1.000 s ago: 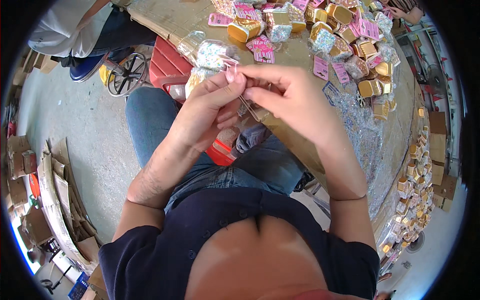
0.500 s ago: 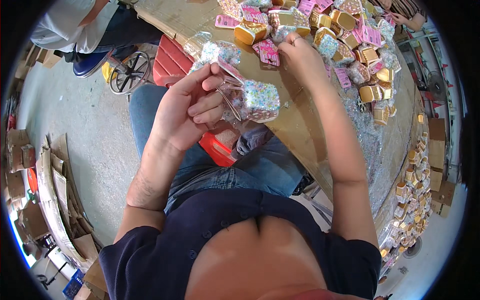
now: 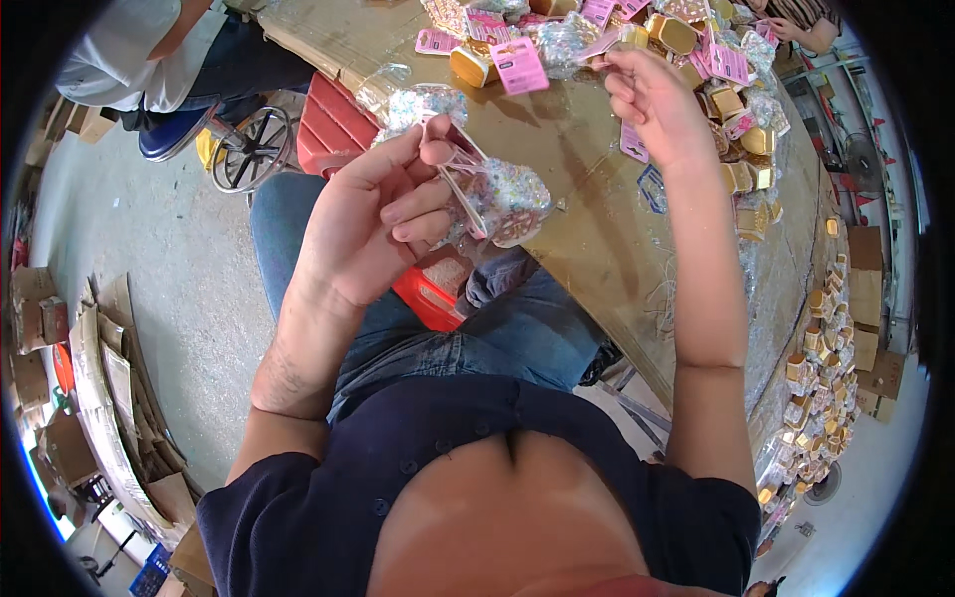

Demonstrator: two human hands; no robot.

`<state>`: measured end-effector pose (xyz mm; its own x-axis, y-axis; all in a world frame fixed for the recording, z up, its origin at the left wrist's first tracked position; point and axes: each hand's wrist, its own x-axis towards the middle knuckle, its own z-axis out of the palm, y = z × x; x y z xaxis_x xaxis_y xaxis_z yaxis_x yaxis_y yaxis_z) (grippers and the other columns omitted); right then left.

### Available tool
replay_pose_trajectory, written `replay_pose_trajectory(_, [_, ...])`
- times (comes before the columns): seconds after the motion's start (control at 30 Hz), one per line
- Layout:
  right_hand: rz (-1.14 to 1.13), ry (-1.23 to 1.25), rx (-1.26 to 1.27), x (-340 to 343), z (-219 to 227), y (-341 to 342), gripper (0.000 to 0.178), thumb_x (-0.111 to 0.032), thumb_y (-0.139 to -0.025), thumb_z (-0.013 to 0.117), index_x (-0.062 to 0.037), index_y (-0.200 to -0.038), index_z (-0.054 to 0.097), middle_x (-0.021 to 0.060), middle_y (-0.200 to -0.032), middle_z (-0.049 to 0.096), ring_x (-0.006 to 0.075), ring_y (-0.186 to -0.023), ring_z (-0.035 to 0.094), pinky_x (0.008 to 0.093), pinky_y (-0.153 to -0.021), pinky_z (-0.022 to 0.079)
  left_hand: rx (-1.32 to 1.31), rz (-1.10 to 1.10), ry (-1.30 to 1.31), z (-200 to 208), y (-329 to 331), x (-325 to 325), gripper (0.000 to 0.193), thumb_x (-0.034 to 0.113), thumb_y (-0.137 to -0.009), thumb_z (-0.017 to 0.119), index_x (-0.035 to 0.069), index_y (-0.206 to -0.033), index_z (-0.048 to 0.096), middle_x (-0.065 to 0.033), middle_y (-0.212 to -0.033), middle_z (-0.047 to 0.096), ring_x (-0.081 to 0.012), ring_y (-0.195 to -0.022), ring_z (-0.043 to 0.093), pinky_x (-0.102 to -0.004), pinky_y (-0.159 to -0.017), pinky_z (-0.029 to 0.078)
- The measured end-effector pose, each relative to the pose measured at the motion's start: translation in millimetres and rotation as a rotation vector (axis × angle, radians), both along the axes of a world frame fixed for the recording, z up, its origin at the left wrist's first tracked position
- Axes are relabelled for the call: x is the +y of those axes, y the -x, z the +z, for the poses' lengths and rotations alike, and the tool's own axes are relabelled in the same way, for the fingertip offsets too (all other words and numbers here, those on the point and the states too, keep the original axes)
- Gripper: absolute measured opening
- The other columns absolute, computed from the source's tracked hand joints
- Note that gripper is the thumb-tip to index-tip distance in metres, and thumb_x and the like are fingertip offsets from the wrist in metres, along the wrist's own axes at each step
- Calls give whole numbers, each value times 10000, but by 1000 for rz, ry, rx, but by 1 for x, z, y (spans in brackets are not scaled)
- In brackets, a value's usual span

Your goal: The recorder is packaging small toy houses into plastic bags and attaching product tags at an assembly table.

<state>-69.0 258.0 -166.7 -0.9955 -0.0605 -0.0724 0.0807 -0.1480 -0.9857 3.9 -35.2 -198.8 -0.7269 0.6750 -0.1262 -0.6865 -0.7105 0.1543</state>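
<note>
My left hand [image 3: 388, 204] is closed in a pinch on the pink hang tags [image 3: 458, 149] of wrapped sprinkle-patterned blocks. One wrapped block [image 3: 512, 199] hangs just right of its fingers, over the table edge. Another wrapped block [image 3: 428, 104] shows beyond the fingertips. My right hand [image 3: 657, 109] is raised over the near side of the pile. Its thumb and forefinger pinch a pink hang tag [image 3: 601, 47], beside a clear-wrapped sprinkle block [image 3: 565, 42]. A loose-hanging pink card [image 3: 519, 66] stands left of that block, untouched.
A pile of gold-sided wrapped blocks [image 3: 671, 35] covers the far table [image 3: 567, 149]. More blocks [image 3: 821, 368] lie at the right. A red stool [image 3: 338, 124] stands at the left, near a seated person [image 3: 139, 50]. Another person's hand [image 3: 791, 32] is at the far right.
My right hand has drawn back from the pile to the right, now pinching a tag. The pink card near it has moved up. The block hanging from my left hand has turned slightly.
</note>
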Motion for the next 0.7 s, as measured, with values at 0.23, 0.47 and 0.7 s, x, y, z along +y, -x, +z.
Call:
replay_pose_trajectory(0.23, [16, 66, 100, -9, 23, -13, 106, -86, -902, 572, 3, -901, 629, 53, -835, 643, 43, -561, 434, 183, -422, 263, 16, -18, 38, 11, 3, 11, 294, 203, -1027, 366, 1, -1213, 471, -12, -926, 543, -50, -533, 338, -196, -469, 319])
replay_pose_trajectory(0.47, [204, 75, 36, -36, 30, -54, 204, -81, -902, 567, -7, -1061, 669, 43, -865, 662, -20, -555, 384, 143, -460, 250, 143, -19, 209, 23, -1, 24, 346, 240, -1010, 422, 10, -1259, 494, -13, -899, 602, -57, -553, 387, -207, -499, 348])
replay_pose_trajectory(0.7, [245, -422, 415, -76, 18, -85, 306, -32, -915, 522, -35, -1197, 642, 26, -852, 646, 51, -603, 495, 206, -519, 377, 230, -36, 290, 7, -13, 27, 323, 281, -1015, 434, 40, -1210, 523, 1, -705, 551, -57, -581, 501, -206, -543, 429])
